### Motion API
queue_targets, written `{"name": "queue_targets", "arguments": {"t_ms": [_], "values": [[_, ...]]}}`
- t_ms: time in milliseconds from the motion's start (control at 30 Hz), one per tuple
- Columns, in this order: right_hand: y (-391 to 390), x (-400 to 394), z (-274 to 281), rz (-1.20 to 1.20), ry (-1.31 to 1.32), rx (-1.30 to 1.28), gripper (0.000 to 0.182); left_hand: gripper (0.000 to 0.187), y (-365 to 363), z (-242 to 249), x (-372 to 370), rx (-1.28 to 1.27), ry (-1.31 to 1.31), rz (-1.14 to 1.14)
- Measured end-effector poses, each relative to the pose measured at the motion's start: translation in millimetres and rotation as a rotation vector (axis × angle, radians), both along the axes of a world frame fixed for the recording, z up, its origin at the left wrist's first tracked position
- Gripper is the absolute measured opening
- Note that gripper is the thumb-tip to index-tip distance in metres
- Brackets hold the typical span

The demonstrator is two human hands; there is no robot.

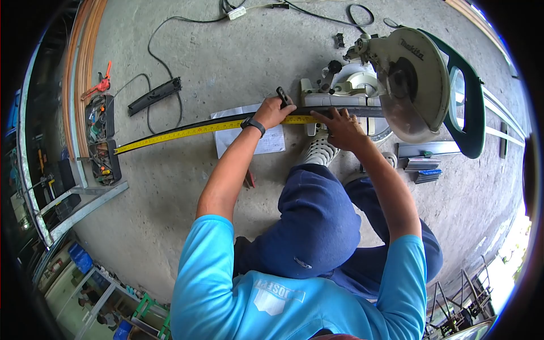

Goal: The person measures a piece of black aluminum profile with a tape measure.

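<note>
My left hand (272,112) is closed around a black marker (281,95), which points up beside the thumb. It rests over a long dark bar (306,110) and the yellow tape measure (187,132) laid along it. The tape's blade runs far to the left, its end near the tool boxes. My right hand (344,129) is closed over the tape at the bar, fingertips on the bar's top; the tape's case is hidden under the palm. The bar lies across the bed of a miter saw (412,85), just right of my right hand.
Under the bar lies a sheet of paper (269,141) with writing. Tool boxes (105,161), a red clamp (101,84) and a long black object (154,97) are at left. Cables (175,18) cross the floor. Metal offcuts (424,164) lie right of my feet.
</note>
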State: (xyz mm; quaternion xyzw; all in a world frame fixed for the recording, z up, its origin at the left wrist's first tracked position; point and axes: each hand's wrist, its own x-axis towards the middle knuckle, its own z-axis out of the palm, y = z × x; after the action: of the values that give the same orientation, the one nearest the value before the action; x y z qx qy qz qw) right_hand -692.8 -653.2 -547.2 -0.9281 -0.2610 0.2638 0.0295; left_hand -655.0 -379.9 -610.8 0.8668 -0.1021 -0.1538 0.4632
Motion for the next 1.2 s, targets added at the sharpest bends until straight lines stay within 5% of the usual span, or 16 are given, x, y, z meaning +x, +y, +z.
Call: {"name": "queue_targets", "arguments": {"t_ms": [1200], "values": [[30, 16, 3, -0.122, 0.147, -0.091, 0.072, 0.024, 0, -12, 5, 0.036, 0.041, -0.027]]}}
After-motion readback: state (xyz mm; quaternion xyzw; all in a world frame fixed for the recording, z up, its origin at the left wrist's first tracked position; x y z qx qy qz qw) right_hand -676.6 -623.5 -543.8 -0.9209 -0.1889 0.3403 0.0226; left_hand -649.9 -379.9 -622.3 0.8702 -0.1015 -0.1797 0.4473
